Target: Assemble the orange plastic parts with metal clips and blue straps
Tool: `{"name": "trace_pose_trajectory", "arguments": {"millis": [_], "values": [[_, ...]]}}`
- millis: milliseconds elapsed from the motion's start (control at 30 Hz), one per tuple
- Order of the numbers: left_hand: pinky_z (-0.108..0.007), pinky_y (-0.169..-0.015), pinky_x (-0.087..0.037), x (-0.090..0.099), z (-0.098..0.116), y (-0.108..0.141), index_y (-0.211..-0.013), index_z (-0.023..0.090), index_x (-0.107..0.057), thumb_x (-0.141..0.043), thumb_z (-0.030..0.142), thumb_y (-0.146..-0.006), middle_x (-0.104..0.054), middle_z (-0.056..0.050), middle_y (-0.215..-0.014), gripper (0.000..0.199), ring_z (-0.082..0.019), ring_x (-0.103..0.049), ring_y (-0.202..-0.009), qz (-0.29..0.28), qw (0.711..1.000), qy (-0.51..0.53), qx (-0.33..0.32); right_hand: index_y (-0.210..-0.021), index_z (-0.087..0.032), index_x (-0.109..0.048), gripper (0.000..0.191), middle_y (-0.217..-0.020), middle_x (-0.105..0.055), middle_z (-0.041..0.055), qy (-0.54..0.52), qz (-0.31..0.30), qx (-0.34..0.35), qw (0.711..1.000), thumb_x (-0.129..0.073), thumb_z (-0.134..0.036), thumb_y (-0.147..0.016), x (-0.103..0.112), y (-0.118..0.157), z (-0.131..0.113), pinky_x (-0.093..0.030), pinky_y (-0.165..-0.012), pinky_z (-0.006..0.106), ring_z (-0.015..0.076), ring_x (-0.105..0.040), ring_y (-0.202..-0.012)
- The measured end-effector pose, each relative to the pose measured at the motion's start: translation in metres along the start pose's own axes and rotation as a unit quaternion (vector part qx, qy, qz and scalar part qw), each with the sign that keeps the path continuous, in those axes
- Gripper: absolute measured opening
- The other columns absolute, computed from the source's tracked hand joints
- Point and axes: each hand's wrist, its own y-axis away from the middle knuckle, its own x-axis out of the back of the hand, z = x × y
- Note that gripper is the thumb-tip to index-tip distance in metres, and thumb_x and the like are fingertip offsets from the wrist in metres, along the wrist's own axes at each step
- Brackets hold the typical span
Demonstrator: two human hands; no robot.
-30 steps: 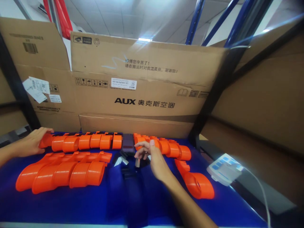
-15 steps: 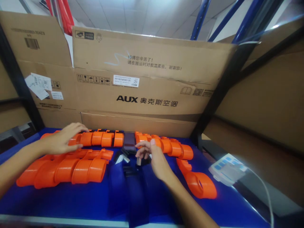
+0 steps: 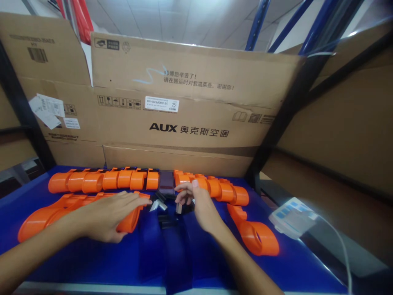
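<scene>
My left hand (image 3: 107, 215) lies over the right end of the near row of orange rolled bands (image 3: 39, 219), its fingers stretched toward small silver and black clips (image 3: 159, 205). Whether it touches the bands cannot be made out. At the centre, my right hand (image 3: 193, 200) has its fingers curled together beside a small metal piece (image 3: 178, 208); what they hold, if anything, is too small to name. Dark blue straps (image 3: 176, 254) hang toward the front edge below the clips.
Back rows of orange bands (image 3: 92, 181) flank a dark flat block (image 3: 166, 182). One orange band (image 3: 260, 238) lies at the right, near a white box with a cable (image 3: 291, 217). A large cardboard sheet (image 3: 184, 151) stands behind the blue table (image 3: 92, 266).
My left hand has moved right and nearer, from the back row to the right end of the near row. My right hand has hardly moved.
</scene>
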Motion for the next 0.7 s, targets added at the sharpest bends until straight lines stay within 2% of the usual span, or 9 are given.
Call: {"name": "trace_pose_trajectory", "arguments": {"millis": [133, 233, 300, 433, 533, 633, 700], "values": [[-0.051, -0.104, -0.051, 0.021, 0.014, -0.012, -0.143, 0.036, -0.055, -0.078, 0.024, -0.069, -0.066, -0.008, -0.136, 0.079, -0.038, -0.063, -0.122, 0.036, 0.999, 0.024, -0.001, -0.104, -0.018, -0.072, 0.074, -0.079, -0.074, 0.0077, 0.025, 0.01, 0.0, 1.0, -0.019, -0.07, -0.102, 0.0, -0.001, -0.004, -0.049, -0.066, 0.032, 0.0201, -0.067, -0.071], [-0.052, -0.106, -0.05, 0.028, 0.029, -0.022, -0.137, 0.037, -0.06, -0.078, 0.023, -0.073, -0.067, -0.007, -0.135, 0.069, -0.036, -0.064, -0.12, 0.068, 0.995, 0.053, -0.054, -0.102, -0.018, -0.073, 0.069, -0.078, -0.074, 0.0078, 0.041, 0.018, -0.003, 0.999, -0.024, -0.067, -0.103, -0.002, -0.003, -0.006, -0.048, -0.063, 0.032, 0.0199, -0.067, -0.069], [-0.053, -0.109, -0.047, 0.025, 0.039, -0.028, -0.138, 0.038, -0.058, -0.077, 0.02, -0.076, -0.064, -0.008, -0.139, 0.068, -0.035, -0.061, -0.125, 0.076, 0.99, 0.045, -0.111, -0.105, -0.018, -0.071, 0.065, -0.078, -0.074, 0.0072, 0.029, 0.022, -0.011, 0.999, -0.028, -0.067, -0.102, -0.003, -0.004, -0.008, -0.047, -0.057, 0.03, 0.0191, -0.066, -0.065], [-0.057, -0.114, -0.04, 0.011, 0.052, -0.041, -0.142, 0.031, -0.052, -0.069, 0.011, -0.082, -0.057, -0.012, -0.148, 0.066, -0.035, -0.053, -0.135, 0.041, 0.975, -0.024, -0.218, -0.112, -0.02, -0.064, 0.046, -0.067, -0.067, -0.0007, -0.004, 0.054, -0.036, 0.998, -0.055, -0.061, -0.095, -0.002, -0.006, -0.012, -0.041, -0.045, 0.025, 0.0142, -0.057, -0.05], [-0.056, -0.117, -0.036, 0.0, 0.057, -0.048, -0.144, 0.027, -0.049, -0.064, 0.007, -0.086, -0.054, -0.014, -0.151, 0.063, -0.032, -0.049, -0.138, 0.043, 0.96, -0.049, -0.271, -0.112, -0.022, -0.065, 0.039, -0.061, -0.063, -0.0036, -0.024, 0.052, -0.053, 0.997, -0.063, -0.055, -0.092, 0.001, -0.006, -0.015, -0.038, -0.042, 0.023, 0.0123, -0.051, -0.044], [-0.058, -0.12, -0.029, -0.012, 0.061, -0.051, -0.15, 0.031, -0.043, -0.072, 0.025, -0.088, -0.046, -0.013, -0.158, 0.069, -0.034, -0.042, -0.144, 0.072, 0.964, 0.007, -0.254, -0.106, -0.023, -0.068, 0.035, -0.064, -0.066, -0.0014, -0.047, 0.053, -0.051, 0.996, -0.064, -0.053, -0.091, 0.004, -0.007, -0.016, -0.041, -0.043, 0.024, 0.0145, -0.056, -0.049], [-0.06, -0.121, -0.026, -0.021, 0.064, -0.055, -0.156, 0.031, -0.034, -0.073, 0.045, -0.086, -0.033, -0.014, -0.165, 0.082, -0.038, -0.034, -0.149, 0.119, 0.971, 0.116, -0.17, -0.103, -0.023, -0.07, 0.032, -0.066, -0.067, -0.0004, -0.061, 0.062, -0.046, 0.995, -0.066, -0.052, -0.09, 0.005, -0.009, -0.016, -0.043, -0.045, 0.025, 0.0158, -0.059, -0.053]]}}
